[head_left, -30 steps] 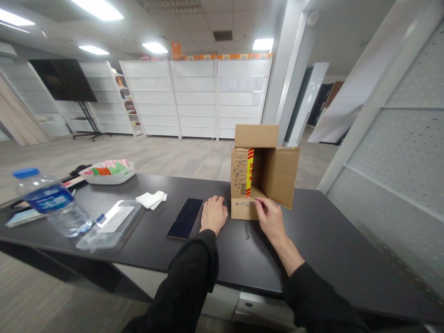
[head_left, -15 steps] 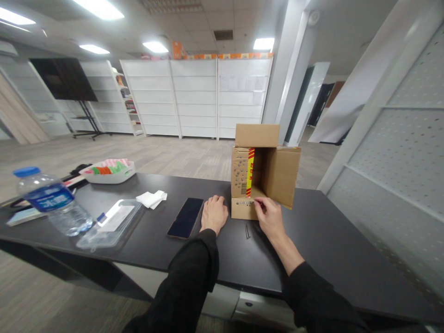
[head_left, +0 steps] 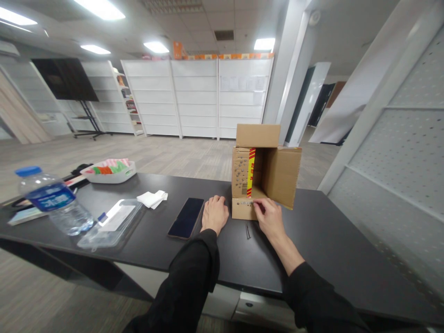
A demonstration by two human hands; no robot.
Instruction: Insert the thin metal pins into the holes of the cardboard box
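A cardboard box [head_left: 244, 212] stands on the table with its flaps open towards me. Small dark and metallic dots mark its left flap [head_left: 240, 173], and a row of similar spots runs along the low front flap. My right hand [head_left: 269, 215] is closed in a pinch at that front flap, and whatever its fingertips hold is too small to make out. Just left of the box, my left hand [head_left: 215, 215] rests palm down on the tabletop, holding nothing. On the table before the box lie a couple of thin metal screws [head_left: 247, 230].
A dark phone [head_left: 186, 218] lies beside my left hand. Further left are folded white tissue [head_left: 152, 199], a clear plastic case [head_left: 113, 224], a water bottle [head_left: 55, 201] and a white basket [head_left: 110, 178] with colourful contents. A perforated panel [head_left: 398, 171] borders the table's right side.
Both hands keep nearly the same places. The right fingertips have shifted very slightly at the box's front flap, and the whole view has drifted a little.
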